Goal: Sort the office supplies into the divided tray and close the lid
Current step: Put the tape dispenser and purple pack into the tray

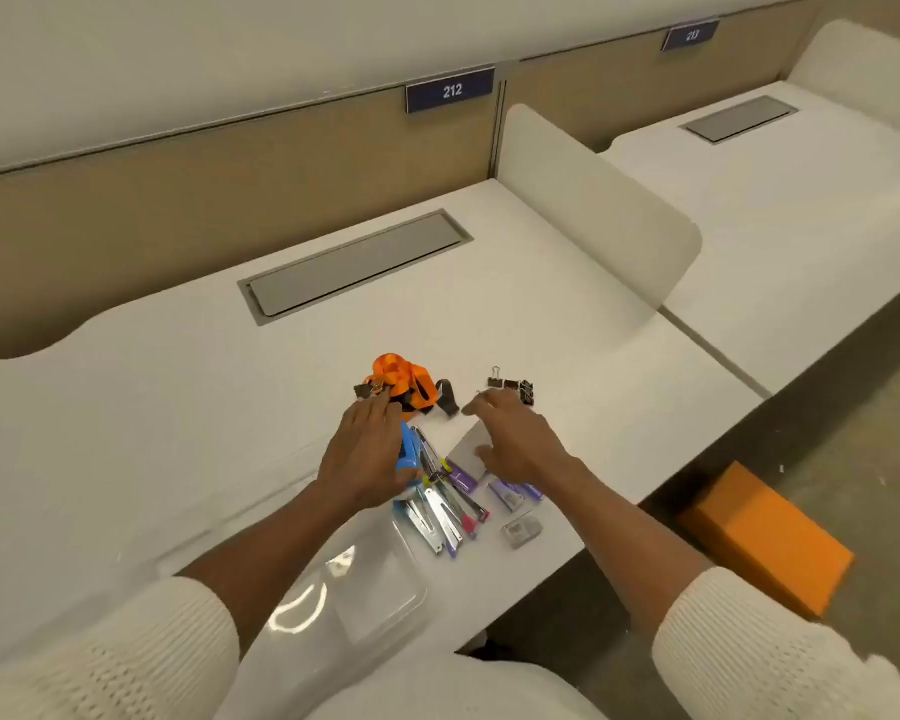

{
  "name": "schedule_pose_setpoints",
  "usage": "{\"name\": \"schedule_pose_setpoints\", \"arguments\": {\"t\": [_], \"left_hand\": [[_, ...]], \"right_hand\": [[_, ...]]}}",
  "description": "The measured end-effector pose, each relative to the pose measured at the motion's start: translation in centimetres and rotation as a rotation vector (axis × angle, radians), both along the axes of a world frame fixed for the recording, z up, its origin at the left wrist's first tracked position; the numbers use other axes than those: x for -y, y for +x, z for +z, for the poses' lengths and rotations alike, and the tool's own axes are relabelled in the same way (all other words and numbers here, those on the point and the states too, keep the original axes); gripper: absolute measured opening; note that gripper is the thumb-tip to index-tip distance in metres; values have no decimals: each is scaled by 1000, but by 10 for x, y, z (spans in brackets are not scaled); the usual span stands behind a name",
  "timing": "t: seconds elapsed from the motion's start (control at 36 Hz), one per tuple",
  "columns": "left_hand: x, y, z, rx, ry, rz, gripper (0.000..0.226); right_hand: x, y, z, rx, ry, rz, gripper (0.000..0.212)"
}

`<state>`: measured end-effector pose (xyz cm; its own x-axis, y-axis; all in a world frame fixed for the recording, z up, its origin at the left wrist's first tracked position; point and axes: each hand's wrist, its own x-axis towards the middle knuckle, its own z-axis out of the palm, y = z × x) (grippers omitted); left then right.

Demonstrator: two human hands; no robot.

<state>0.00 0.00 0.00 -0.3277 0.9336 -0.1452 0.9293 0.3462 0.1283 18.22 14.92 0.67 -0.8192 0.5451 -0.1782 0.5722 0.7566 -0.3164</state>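
Observation:
Office supplies lie on a white desk. My left hand rests on a blue stapler, fingers curled around it, fingertips near an orange lanyard bundle. Several metal staplers with coloured ends fan out below it. My right hand hovers open, fingers spread, above the desk between black binder clips and purple staple boxes. A small clear box lies nearest the desk edge. The clear plastic tray sits at the front, partly under my left forearm.
A grey cable hatch is set into the desk further back. A white rounded divider bounds the desk on the right. An orange box lies on the floor to the right. A tan partition carries the label 212.

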Motion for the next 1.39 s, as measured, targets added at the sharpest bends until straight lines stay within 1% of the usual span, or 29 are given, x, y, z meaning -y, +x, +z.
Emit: {"name": "schedule_pose_setpoints", "arguments": {"t": [0.08,0.17,0.31,0.39,0.44,0.61,0.72,0.92,1.08,1.33,1.39], "left_hand": [[-4,1,-11,1,-77,-25,95],[-7,4,-19,24,-126,13,102],[-12,1,-26,1,-121,34,94],[-16,-1,-30,3,-133,47,90],[-17,-1,-30,16,-143,59,92],[-23,-2,-31,12,-160,65,91],[-25,-5,-29,30,-157,64,91],[-22,-9,-27,85,-88,90,80],[-21,-12,-20,106,-55,124,83],[-17,-15,-7,85,-57,138,86],[-15,-17,-2,85,-39,148,90]], "right_hand": [[-9,4,-7,139,29,175,65],[-18,3,-13,205,59,279,68],[-30,-7,-20,286,122,442,72],[-36,-14,-27,302,155,504,75],[-41,-18,-31,295,166,527,76],[-52,-31,-34,321,163,582,81],[-57,-40,-33,345,141,608,84],[-62,-50,-32,380,69,583,84],[-68,-55,-30,412,29,550,78],[-82,-58,-21,431,-43,452,88],[-84,-57,-16,436,-47,431,84]]}}
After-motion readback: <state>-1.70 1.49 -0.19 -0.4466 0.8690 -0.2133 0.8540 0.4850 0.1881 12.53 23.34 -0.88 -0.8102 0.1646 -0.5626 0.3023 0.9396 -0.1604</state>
